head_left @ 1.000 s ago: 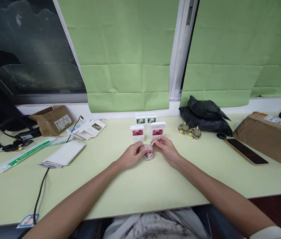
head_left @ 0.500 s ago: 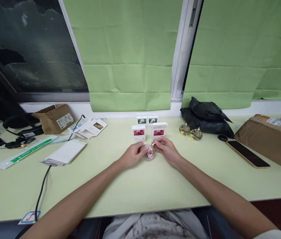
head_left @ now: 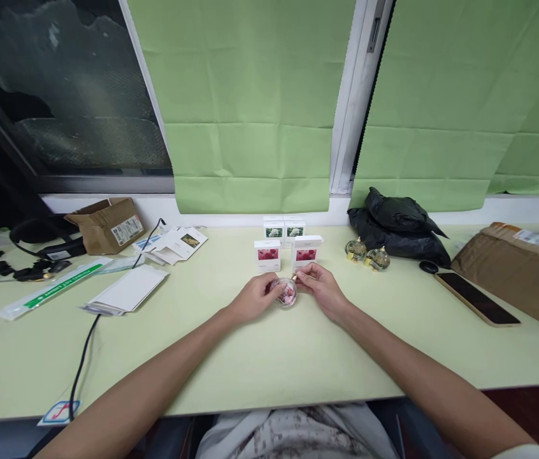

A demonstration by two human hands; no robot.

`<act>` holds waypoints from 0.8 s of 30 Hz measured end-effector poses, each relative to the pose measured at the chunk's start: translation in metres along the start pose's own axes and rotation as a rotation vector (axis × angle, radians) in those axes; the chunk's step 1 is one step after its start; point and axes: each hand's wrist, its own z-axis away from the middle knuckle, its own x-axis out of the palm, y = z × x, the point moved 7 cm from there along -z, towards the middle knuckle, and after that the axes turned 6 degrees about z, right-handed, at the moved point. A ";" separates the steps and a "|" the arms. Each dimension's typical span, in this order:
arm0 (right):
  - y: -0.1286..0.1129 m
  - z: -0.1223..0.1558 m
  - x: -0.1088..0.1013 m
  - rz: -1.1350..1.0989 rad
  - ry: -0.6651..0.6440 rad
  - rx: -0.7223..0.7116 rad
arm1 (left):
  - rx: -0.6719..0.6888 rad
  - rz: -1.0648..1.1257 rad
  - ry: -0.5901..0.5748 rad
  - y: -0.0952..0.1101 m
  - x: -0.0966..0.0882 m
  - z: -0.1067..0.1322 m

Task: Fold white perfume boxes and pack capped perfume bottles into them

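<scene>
A small round clear glass bottle (head_left: 288, 293) with pink, petal-like bits inside lies tilted low over the table, its neck towards the upper right. Closed around its left side is my left hand (head_left: 256, 297), the thumb on the glass. My right hand (head_left: 318, 287) pinches the gold cap (head_left: 294, 277) at the neck; whether the cap is loose, I cannot tell. Just behind the hands stand two white boxes with red flower pictures, a left box (head_left: 268, 256) and a right box (head_left: 306, 254), the right one with its top flap raised.
Two white boxes with white flower pictures (head_left: 274, 229) stand further back. Two gold-capped round bottles (head_left: 377, 259) sit by black plastic bags (head_left: 396, 226). To the right are a phone (head_left: 477, 298) and a brown parcel (head_left: 513, 274); to the left, flattened white cartons (head_left: 129, 290) and a cable (head_left: 81, 363).
The view has shifted very slightly. Both hands keep the same hold on the bottle and its cap, with the bottle turned a little at most.
</scene>
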 end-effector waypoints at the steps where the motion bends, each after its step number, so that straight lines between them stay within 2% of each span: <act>1: -0.001 0.000 0.000 0.008 0.000 -0.013 | 0.001 0.000 -0.001 0.000 0.000 0.000; 12: -0.016 -0.001 0.001 0.140 -0.020 -0.138 | 0.001 0.009 0.025 0.000 -0.002 0.000; 16: -0.023 0.000 0.001 0.250 -0.034 -0.211 | 0.018 -0.011 0.038 0.002 -0.003 0.001; 24: -0.038 0.006 0.000 0.482 0.036 -0.362 | 0.022 0.014 0.039 0.000 -0.002 0.001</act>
